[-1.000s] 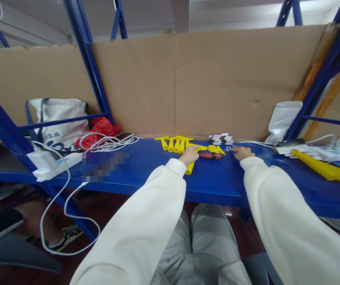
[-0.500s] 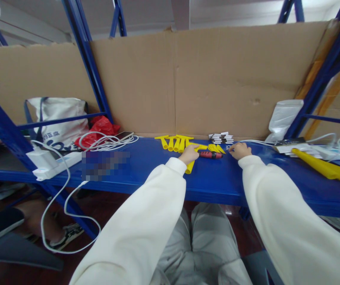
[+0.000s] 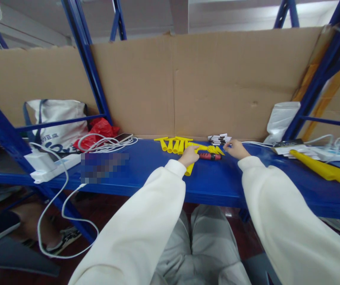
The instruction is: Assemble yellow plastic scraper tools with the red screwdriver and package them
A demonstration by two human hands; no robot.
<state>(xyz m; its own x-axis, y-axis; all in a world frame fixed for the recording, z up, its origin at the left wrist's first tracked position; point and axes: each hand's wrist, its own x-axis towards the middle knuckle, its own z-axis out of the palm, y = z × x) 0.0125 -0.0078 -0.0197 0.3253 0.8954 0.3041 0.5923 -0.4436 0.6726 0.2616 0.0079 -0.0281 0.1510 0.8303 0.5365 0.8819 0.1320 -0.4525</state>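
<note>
My left hand [image 3: 189, 156] is closed on a yellow T-shaped piece [image 3: 189, 169], whose tube end sticks out below the fingers toward the front edge. Several more yellow T-shaped pieces [image 3: 176, 145] lie in a row behind and left of it. A red and black tool [image 3: 209, 156] lies just right of my left hand. Behind the tool are small flat yellow pieces [image 3: 215, 150]. My right hand [image 3: 235, 149] has its fingertips pinched beside a stack of small black and white packets [image 3: 219, 139]; whatever is between them is too small to name.
A blue shelf top [image 3: 152, 174] carries everything. To the left are a white cloth bag [image 3: 60, 118], a red bag [image 3: 102, 128], cables [image 3: 107, 142] and a power strip [image 3: 54, 168]. At right lie a clear bag [image 3: 282, 120] and a yellow sheet [image 3: 324, 168]. Another person's leg [image 3: 39, 223] shows lower left.
My right hand has moved slightly left and back, closer to the packets. My left hand stays on the yellow piece. The view has shifted slightly.
</note>
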